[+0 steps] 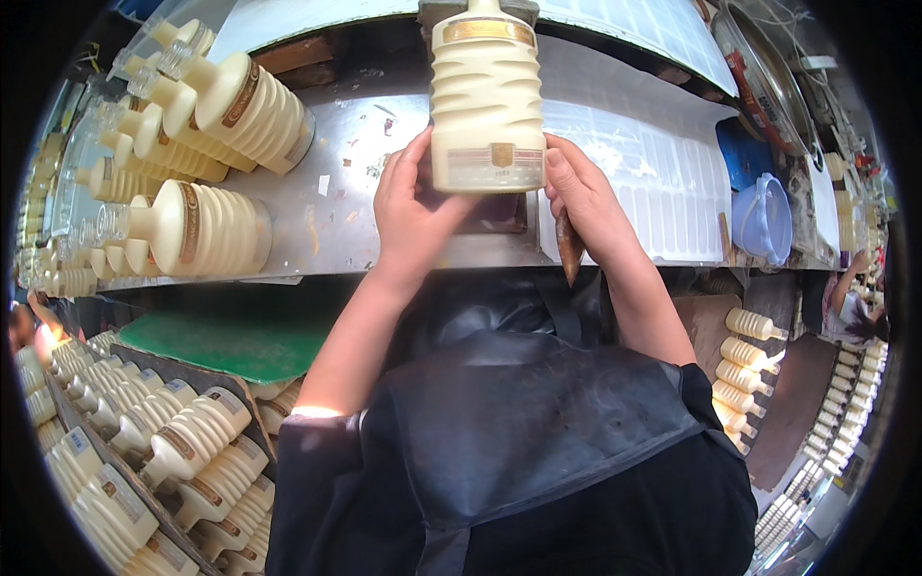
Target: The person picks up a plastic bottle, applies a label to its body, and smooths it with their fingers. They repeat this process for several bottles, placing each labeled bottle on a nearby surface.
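Observation:
A cream-coloured bottle (486, 106) with wavy ridges stands in front of me between both hands. A brown and gold band crosses its shoulder, and a pale label with a brown emblem sits near its base. My left hand (407, 206) is closed on the lower left side of the bottle, the fingers partly behind it. My right hand (588, 197) grips its lower right side, thumb along the edge. Below the right palm, a brown pointed stick-like tool (569, 248) juts down, its upper part hidden by the hand. A grey metal fixture (527, 10) shows behind the bottle's neck.
Similar bottles (254, 113) crowd the metal bench's left end. A white ribbed tray (634, 163) lies at right, beside a light-blue pail (763, 219). Racks of bottles (197, 437) fill the lower left, near a green board (216, 331). Another person (855, 302) is at far right.

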